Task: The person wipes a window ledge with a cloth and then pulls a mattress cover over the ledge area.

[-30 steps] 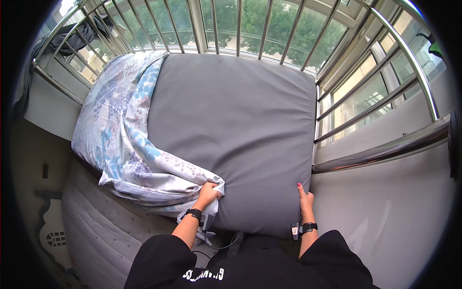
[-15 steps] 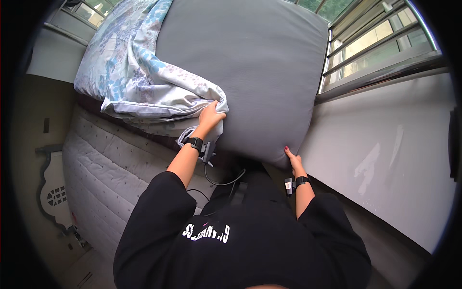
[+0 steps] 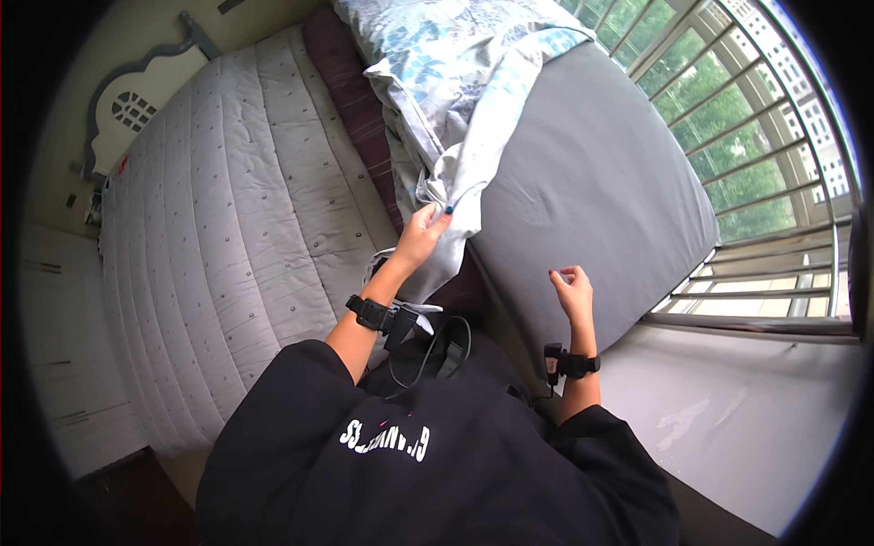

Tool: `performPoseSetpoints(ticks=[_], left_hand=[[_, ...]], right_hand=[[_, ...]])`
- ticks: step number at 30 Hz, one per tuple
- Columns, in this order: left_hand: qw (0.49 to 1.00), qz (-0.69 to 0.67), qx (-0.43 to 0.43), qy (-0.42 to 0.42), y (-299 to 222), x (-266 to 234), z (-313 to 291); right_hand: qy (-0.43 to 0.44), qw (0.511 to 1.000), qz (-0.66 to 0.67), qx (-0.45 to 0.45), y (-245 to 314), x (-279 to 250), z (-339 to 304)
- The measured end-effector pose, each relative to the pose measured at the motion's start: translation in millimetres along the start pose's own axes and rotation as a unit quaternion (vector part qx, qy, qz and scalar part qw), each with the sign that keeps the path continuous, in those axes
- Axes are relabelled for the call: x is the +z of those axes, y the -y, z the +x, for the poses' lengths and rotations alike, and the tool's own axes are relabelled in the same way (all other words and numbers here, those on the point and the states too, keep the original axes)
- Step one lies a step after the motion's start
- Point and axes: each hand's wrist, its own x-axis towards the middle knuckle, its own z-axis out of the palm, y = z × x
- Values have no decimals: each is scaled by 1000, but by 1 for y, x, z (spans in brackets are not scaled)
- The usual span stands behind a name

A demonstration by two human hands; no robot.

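Note:
My left hand point(image 3: 423, 237) is closed on a gathered edge of a white bed sheet point(image 3: 496, 114) with blue and lilac flowers. The sheet runs from my fingers up over the far left part of a grey mattress point(image 3: 592, 173), bunched in folds along its left side; a loose end hangs below my hand. Over the near part of the bare mattress, my right hand point(image 3: 574, 291) is raised with nothing in it, its fingers loosely curled and the thumb apart from them.
On the left lies a bed with a grey quilted cover point(image 3: 246, 200); a dark maroon cloth point(image 3: 350, 100) shows between it and the mattress. Metal window bars point(image 3: 774, 136) and a white ledge point(image 3: 701, 391) border the right side. A black cable point(image 3: 460, 364) loops by my left wrist.
My right hand has let go of the mattress's near corner and lifted. My left hand keeps hold of the sheet, whose folds are now drawn out longer. The view has turned.

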Motion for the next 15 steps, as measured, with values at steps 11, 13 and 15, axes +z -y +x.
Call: performPoseSetpoints(ticks=[11,13,15], left_hand=[[922,189,56,332,-28,126,-61],[902,217,57,368,-9,139,-59],[910,216,64,348,-3,137,-58]], right_hand=[[294,882,-144,-340,275,60,131],[200,853,-213,-432,273,113,160],[201,805,-359,-428,264,157,173]])
